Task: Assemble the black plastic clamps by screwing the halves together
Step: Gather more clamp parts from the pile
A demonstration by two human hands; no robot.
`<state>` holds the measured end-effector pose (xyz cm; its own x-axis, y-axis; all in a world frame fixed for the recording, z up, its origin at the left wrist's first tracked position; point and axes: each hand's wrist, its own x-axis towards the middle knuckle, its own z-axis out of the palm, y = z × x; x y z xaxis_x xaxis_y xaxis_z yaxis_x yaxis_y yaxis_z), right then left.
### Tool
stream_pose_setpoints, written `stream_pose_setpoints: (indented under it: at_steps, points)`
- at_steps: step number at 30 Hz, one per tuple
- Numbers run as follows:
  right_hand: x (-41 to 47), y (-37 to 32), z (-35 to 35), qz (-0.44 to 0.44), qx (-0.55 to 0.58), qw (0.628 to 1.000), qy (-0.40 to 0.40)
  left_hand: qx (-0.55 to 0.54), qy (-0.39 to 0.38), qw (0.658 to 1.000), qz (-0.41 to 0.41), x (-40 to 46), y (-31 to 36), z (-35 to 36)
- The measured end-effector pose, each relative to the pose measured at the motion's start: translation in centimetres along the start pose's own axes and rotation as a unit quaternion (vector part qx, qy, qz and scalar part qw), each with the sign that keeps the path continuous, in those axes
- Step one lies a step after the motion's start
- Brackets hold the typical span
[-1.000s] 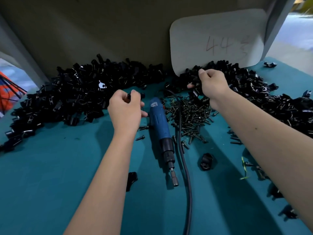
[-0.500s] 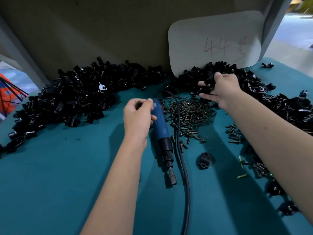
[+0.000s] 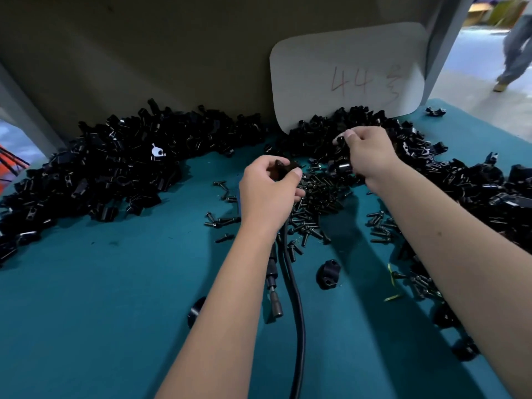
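Note:
My left hand point(image 3: 267, 191) is closed around a black clamp half point(image 3: 283, 168), held above the pile of black screws point(image 3: 313, 205). My right hand point(image 3: 368, 156) grips another black clamp half point(image 3: 344, 165) at the edge of the right heap of clamp halves point(image 3: 475, 182). A second big heap of clamp halves point(image 3: 115, 168) lies at the left back. An assembled clamp point(image 3: 326, 273) sits on the teal table point(image 3: 100, 312). The electric screwdriver point(image 3: 273, 286) lies under my left forearm, only its tip and cable point(image 3: 298, 326) showing.
A white card point(image 3: 345, 76) marked 44 leans on the back wall. Loose screws point(image 3: 221, 220) are scattered left of my left hand, and more point(image 3: 380, 228) by my right arm. A black part point(image 3: 194, 311) lies by my left forearm. A person's legs point(image 3: 515, 47) show at the far right.
My left hand has moved right, over the screwdriver body and toward the screw pile. My right hand has pulled a clamp half out of the right heap toward the centre.

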<state>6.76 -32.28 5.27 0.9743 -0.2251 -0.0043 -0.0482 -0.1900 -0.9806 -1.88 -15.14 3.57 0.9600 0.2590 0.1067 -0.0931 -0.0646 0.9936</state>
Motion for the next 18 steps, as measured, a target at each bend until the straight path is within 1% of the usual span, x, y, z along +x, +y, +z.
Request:
stream_pose_setpoints:
  at_steps: [1, 3, 5, 6, 8, 10, 12, 15, 16, 18]
  points:
    - [-0.1, 0.3, 0.0, 0.020, 0.016, 1.000, -0.007, 0.006, -0.005, 1.000, 0.000, 0.0, -0.1, 0.3]
    - [-0.5, 0.6, 0.0, 0.085, 0.099, 0.990, -0.055, 0.030, -0.015, 0.999, -0.001, 0.2, -0.4, 1.1]
    - [-1.0, 0.8, 0.1, 0.109, 0.147, 0.976, -0.117, 0.048, -0.038, 0.998, -0.006, 0.3, -0.6, 2.1]
    - [-1.2, 0.9, 0.1, 0.115, 0.168, 0.970, -0.133, 0.051, -0.059, 0.997, -0.007, 0.3, -0.6, 2.7]
    - [-1.4, 1.2, 0.1, 0.125, 0.207, 0.959, -0.147, 0.060, -0.089, 0.994, -0.002, 0.3, -0.5, 3.6]
    - [-1.6, 1.4, 0.0, 0.131, 0.237, 0.951, -0.150, 0.074, -0.089, 0.993, 0.007, 0.4, -0.5, 4.0]
    - [-1.7, 1.4, -0.3, 0.136, 0.247, 0.947, -0.153, 0.098, -0.085, 0.991, 0.018, 0.4, -0.5, 4.1]
    - [-1.9, 1.3, -0.3, 0.120, 0.202, 0.961, -0.146, 0.151, -0.085, 0.984, 0.034, 0.3, -0.4, 4.2]
    - [-1.9, 1.2, -0.3, 0.108, 0.183, 0.967, -0.141, 0.149, -0.085, 0.985, 0.028, 0.4, -0.4, 4.2]
    - [-1.8, 0.9, -0.2, 0.085, 0.172, 0.973, -0.131, 0.085, -0.090, 0.992, -0.017, 0.6, -0.4, 4.3]
